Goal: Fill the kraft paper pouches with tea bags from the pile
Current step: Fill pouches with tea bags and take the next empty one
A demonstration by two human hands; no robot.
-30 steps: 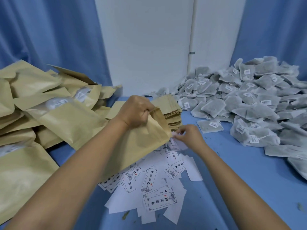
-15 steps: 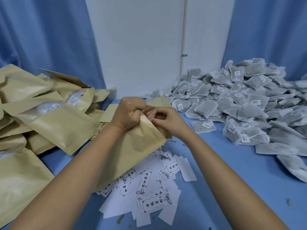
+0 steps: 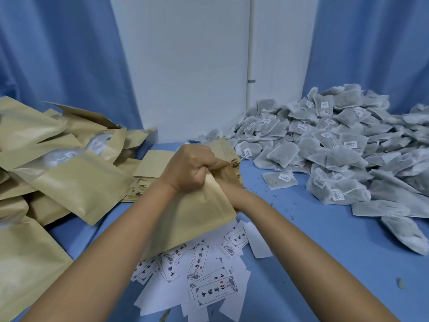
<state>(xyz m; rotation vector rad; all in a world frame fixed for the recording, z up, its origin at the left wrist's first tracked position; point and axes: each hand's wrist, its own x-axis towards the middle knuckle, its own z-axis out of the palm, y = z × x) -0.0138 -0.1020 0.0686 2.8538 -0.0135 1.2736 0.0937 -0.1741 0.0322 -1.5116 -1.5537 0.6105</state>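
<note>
Two bare forearms reach forward from bottom of view, converging at centre. Left forearm (image 3: 97, 259) rises diagonally from lower left. Left hand (image 3: 191, 167) clenched in tight fist, back of hand up, fingers curled under, gripping top edge of kraft paper pouch (image 3: 185, 219). Right forearm (image 3: 313, 259) comes in straight from lower right. Right wrist (image 3: 234, 194) sits just below and right of left fist. Right hand past wrist hidden by pouch paper, finger pose not visible.

tan pouch (image 3: 185, 219), grey tea bags (image 3: 336, 145), blue table (image 3: 325, 252)
</note>
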